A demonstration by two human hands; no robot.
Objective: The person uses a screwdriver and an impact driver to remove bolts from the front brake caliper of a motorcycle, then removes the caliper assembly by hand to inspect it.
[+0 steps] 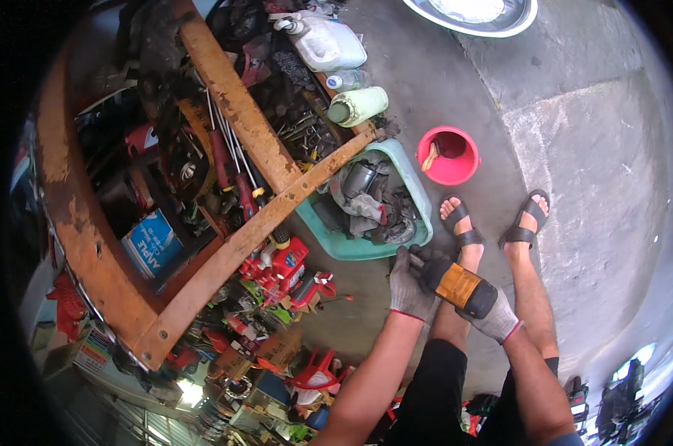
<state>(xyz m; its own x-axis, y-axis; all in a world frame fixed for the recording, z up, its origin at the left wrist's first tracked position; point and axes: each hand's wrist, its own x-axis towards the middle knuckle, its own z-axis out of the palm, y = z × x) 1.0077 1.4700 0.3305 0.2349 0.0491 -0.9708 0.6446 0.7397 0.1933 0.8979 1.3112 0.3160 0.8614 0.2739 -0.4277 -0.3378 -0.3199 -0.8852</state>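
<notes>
Both of my hands wear light grey work gloves with dark, soiled fingers. My right hand (498,321) is closed around the underside of a power tool with a black body and an orange-yellow band (459,286). The tool lies across in front of my legs, tilted, with its rounded black end toward the right. At its other end, my left hand (411,288) has its fingers bent in close against the tool's front. What those fingers grip is dark and partly hidden. Just beyond the left hand stands a turquoise plastic basin (423,201) holding dirty rags and a dark cylindrical part.
A red bucket (467,167) with a wooden-handled item stands beyond my sandalled feet. On the left is a worn wooden frame (236,104) with screwdrivers and loose tools. A white jug (336,48), bottles and a metal basin (493,31) sit farther off; red tools clutter the lower left.
</notes>
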